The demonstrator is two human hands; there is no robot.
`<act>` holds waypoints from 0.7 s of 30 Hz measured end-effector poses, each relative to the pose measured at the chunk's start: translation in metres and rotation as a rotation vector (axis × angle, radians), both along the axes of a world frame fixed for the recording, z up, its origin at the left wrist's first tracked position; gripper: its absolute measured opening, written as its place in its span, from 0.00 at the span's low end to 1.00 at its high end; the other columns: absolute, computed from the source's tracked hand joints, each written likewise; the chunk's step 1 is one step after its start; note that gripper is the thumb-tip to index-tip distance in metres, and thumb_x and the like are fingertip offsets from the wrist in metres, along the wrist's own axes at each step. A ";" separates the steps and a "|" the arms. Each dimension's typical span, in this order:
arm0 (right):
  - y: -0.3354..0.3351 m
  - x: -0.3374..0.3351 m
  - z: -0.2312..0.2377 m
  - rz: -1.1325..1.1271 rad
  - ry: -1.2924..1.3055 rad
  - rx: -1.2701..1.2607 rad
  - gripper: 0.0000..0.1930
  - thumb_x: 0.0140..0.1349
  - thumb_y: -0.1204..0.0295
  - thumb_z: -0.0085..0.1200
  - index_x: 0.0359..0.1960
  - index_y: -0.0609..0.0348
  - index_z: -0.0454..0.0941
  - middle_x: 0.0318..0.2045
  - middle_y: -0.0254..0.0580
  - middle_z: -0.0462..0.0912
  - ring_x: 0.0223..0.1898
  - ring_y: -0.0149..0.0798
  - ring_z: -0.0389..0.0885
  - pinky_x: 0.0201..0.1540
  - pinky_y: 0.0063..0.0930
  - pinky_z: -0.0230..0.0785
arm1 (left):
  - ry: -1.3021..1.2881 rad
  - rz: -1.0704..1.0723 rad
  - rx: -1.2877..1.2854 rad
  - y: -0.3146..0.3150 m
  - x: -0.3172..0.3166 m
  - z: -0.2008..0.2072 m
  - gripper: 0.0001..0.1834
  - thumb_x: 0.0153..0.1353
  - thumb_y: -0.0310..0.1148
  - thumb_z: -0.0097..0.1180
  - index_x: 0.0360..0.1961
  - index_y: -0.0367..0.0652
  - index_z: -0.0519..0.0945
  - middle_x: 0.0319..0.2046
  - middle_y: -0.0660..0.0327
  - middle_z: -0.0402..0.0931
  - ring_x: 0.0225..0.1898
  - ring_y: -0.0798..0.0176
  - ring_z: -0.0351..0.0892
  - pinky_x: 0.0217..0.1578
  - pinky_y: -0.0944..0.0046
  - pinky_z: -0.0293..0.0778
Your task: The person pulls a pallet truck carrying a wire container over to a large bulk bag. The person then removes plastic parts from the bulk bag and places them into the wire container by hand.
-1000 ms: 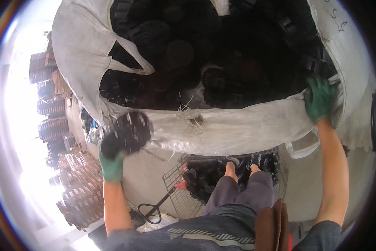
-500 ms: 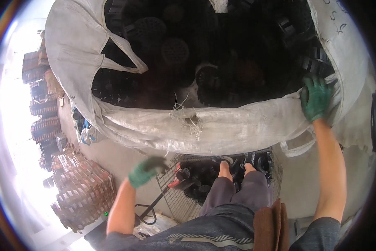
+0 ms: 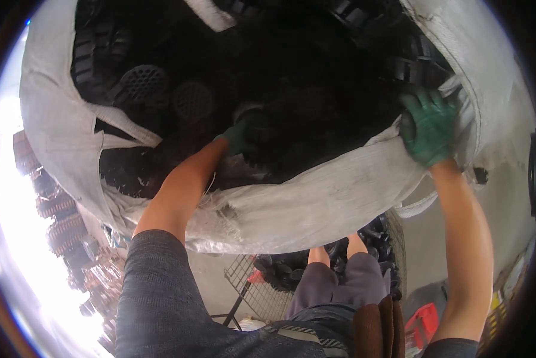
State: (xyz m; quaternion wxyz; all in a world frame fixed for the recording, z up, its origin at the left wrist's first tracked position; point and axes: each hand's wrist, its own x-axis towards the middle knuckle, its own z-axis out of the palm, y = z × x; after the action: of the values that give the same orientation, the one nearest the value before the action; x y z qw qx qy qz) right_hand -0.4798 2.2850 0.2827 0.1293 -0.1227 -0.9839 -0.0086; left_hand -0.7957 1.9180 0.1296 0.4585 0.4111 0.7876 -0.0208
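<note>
A large white woven bulk bag [image 3: 333, 194] stands before me, its mouth wide and its near rim rolled down. Inside, in deep shadow, lie many black plastic parts, among them round ones with a honeycomb face [image 3: 144, 82]. My left hand [image 3: 238, 139], in a green glove, reaches over the near rim into the bag. Its fingers fade into the dark, so what they touch is hidden. On the bag's right rim rests my right hand [image 3: 429, 126], also green-gloved, fingers spread and holding nothing up.
Under my feet, a wire mesh cage [image 3: 247, 283] holds more black parts. Brown stacks [image 3: 68, 235] line the left side. A red object [image 3: 422, 322] lies at the lower right, and a black round object [image 3: 535, 176] stands at the right edge. A strap loop [image 3: 125, 128] hangs in the bag's mouth.
My left hand has swung from outside the bag, over the near rim, into its mouth. My right hand stays on the right rim. The view has tilted and moved closer to the bag.
</note>
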 end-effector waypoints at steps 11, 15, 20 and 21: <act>-0.003 -0.005 0.002 -0.018 0.004 -0.036 0.14 0.56 0.65 0.54 0.44 0.48 0.81 0.49 0.33 0.80 0.49 0.45 0.75 0.57 0.54 0.59 | 0.167 0.087 0.106 0.011 0.019 0.071 0.39 0.53 0.31 0.68 0.65 0.44 0.63 0.50 0.44 0.80 0.52 0.41 0.81 0.51 0.52 0.78; -0.002 -0.002 0.002 -0.015 0.006 -0.021 0.14 0.56 0.64 0.53 0.44 0.50 0.80 0.51 0.36 0.80 0.50 0.47 0.75 0.57 0.54 0.61 | 0.334 0.178 0.373 -0.007 0.040 0.175 0.29 0.51 0.26 0.69 0.55 0.40 0.73 0.45 0.45 0.80 0.46 0.43 0.82 0.47 0.54 0.78; -0.002 0.001 0.002 0.007 0.002 -0.007 0.14 0.57 0.63 0.53 0.44 0.51 0.79 0.52 0.39 0.79 0.51 0.48 0.74 0.52 0.53 0.63 | 0.692 0.342 0.732 -0.098 0.101 0.297 0.32 0.46 0.25 0.75 0.53 0.40 0.75 0.47 0.51 0.79 0.49 0.47 0.82 0.47 0.52 0.80; -0.005 -0.002 0.005 0.013 0.001 -0.004 0.14 0.56 0.64 0.53 0.44 0.51 0.79 0.52 0.38 0.79 0.51 0.48 0.74 0.52 0.52 0.63 | 0.712 0.440 0.780 -0.146 0.118 0.307 0.34 0.47 0.25 0.76 0.56 0.40 0.74 0.49 0.52 0.78 0.53 0.49 0.81 0.48 0.53 0.81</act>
State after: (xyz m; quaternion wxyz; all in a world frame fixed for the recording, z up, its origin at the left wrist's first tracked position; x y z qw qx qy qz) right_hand -0.4816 2.2800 0.2875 0.1297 -0.1168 -0.9846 -0.0056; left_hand -0.6775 1.7723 0.4370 -0.0270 0.3440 0.9099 0.2301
